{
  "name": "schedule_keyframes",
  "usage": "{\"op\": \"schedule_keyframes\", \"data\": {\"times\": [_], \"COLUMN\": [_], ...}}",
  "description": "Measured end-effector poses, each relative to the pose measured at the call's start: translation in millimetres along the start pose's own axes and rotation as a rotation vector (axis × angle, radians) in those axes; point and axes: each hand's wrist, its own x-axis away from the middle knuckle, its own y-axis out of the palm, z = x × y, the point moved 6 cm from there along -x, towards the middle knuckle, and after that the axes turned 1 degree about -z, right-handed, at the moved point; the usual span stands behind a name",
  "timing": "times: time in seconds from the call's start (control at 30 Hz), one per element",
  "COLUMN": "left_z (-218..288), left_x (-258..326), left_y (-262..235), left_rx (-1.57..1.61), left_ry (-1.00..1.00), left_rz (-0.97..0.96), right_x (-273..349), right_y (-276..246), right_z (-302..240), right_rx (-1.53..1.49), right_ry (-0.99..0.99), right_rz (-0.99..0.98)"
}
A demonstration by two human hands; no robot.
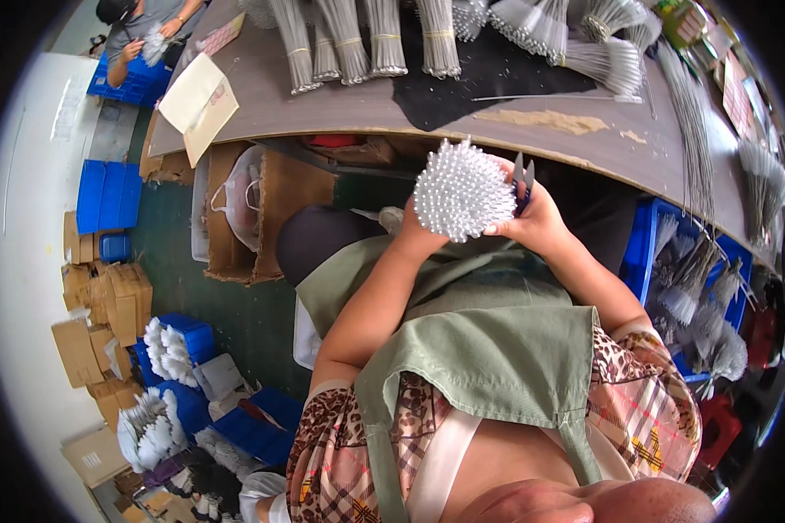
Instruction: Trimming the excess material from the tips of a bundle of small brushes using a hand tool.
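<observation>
A round bundle of thin metal rods with white tips (464, 189) sits upright between both hands, its tipped ends facing the camera, just below the front edge of the long grey workbench (358, 109). The left hand (414, 228) is mostly hidden behind and under the bundle; it wraps the rods from the bundle's lower left, but how tightly its fingers close cannot be told. The right hand (532, 218) presses against the bundle's right side, fingers (506, 228) curled along its lower right rim and touching the tips. That same hand also clamps a small pair of dark cutters (523, 179), whose points stick up just right of the bundle.

Above the bundle, on the workbench, lie several tied sheaves of grey rods (366, 44) and a black mat (488, 74). Right of the bundle, below the bench, a blue crate (650, 248) holds more tipped rods. Left of the bundle stand open cardboard boxes (244, 209), with bare green floor (179, 253) beyond them. Below the bundle is the person's green apron (488, 340), so the hands work close between lap and bench edge, with little room upward.
</observation>
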Motion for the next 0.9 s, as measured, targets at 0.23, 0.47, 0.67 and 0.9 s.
{"op": "schedule_keyframes", "data": {"times": [0.23,0.47,0.67,0.9], "left_z": [9,13,9,0], "left_x": [-1,0,0,5], "left_y": [5,-6,-2,-1], "left_rx": [1.486,0.714,1.164,1.159], "left_ry": [-0.295,-0.057,-0.123,-0.182], "left_rz": [0.004,0.018,0.006,0.014], "right_x": [4,3,1,1], "right_y": [-4,-3,-4,-3], "right_z": [1,7,11,11], "right_rx": [0.053,0.004,0.005,0.014], "right_ry": [-0.046,-0.027,-0.021,-0.018], "right_rz": [0.003,-0.006,0.001,0.001]}}
